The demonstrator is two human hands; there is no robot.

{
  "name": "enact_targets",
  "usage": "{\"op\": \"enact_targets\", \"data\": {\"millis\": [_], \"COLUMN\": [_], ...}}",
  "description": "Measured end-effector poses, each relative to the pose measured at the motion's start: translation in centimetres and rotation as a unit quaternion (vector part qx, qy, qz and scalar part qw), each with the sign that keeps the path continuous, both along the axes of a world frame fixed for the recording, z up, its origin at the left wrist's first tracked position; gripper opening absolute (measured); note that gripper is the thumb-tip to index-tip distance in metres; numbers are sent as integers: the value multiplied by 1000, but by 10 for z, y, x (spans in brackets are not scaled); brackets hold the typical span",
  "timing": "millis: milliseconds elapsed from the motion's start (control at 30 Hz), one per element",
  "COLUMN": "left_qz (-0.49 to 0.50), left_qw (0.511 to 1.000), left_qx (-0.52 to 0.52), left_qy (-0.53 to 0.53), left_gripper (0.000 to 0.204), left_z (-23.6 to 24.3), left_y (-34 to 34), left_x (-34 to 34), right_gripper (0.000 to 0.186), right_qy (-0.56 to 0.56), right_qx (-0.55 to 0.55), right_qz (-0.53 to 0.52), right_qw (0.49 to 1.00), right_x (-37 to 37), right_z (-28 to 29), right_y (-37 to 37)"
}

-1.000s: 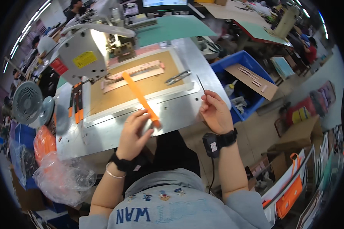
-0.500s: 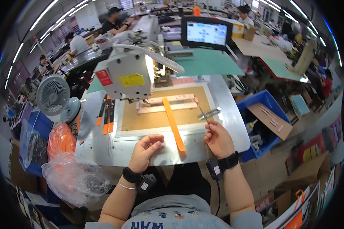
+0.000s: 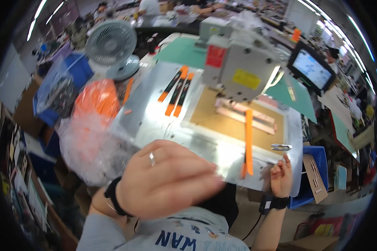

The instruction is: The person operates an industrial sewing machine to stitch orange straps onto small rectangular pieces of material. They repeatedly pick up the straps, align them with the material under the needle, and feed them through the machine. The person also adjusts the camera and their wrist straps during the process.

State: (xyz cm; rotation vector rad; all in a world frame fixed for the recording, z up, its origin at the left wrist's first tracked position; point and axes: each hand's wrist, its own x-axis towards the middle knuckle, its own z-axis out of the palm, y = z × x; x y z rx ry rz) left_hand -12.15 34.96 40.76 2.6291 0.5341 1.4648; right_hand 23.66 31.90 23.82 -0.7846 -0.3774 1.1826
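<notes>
My left hand (image 3: 167, 180), with a ring on one finger, is raised near the camera and blurred. Its fingers are stretched out and nothing shows in them. At the metal table's right front edge, my right hand (image 3: 282, 179) has its fingers curled and one fingertip pointing up; what they hold, if anything, cannot be made out. Just beyond that fingertip lie silver thread snips (image 3: 281, 147). An orange strip (image 3: 249, 140) lies across a pink frame-like piece (image 3: 247, 116) on the tan template board (image 3: 209, 115), its near end on the metal table (image 3: 148, 129).
A sewing machine head (image 3: 243, 62) stands over the board, with a screen (image 3: 312, 67) to its right. Black-and-orange strips (image 3: 178, 94) lie at left, beside bagged orange pieces (image 3: 96, 102) and a fan (image 3: 112, 44). At right is a blue bin (image 3: 320, 157) holding cardboard.
The view has swung left and tilted. My left hand has risen from the table's front edge toward the camera. The thin dark rod at my right fingertips no longer shows clearly.
</notes>
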Motion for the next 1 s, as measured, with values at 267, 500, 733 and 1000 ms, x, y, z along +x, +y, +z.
{"op": "enact_targets", "data": {"millis": [267,500,733,1000], "left_qz": [30,69,398,523], "left_qw": [971,970,886,793], "left_qx": [227,231,-53,-193], "left_qy": [-61,-34,233,246], "left_gripper": [15,20,44,50], "left_z": [18,18,-49,-170], "left_y": [-39,-52,-30,-28], "left_x": [-35,-59,-146,-238], "right_gripper": [33,32,32,26], "right_qy": [-79,-104,-166,-232], "right_qx": [12,0,14,-71], "right_qz": [3,-2,8,-36], "right_qw": [997,995,986,970], "right_x": [2,1,11,-33], "right_z": [-3,-2,-12,26], "right_y": [-2,2,0,-1]}}
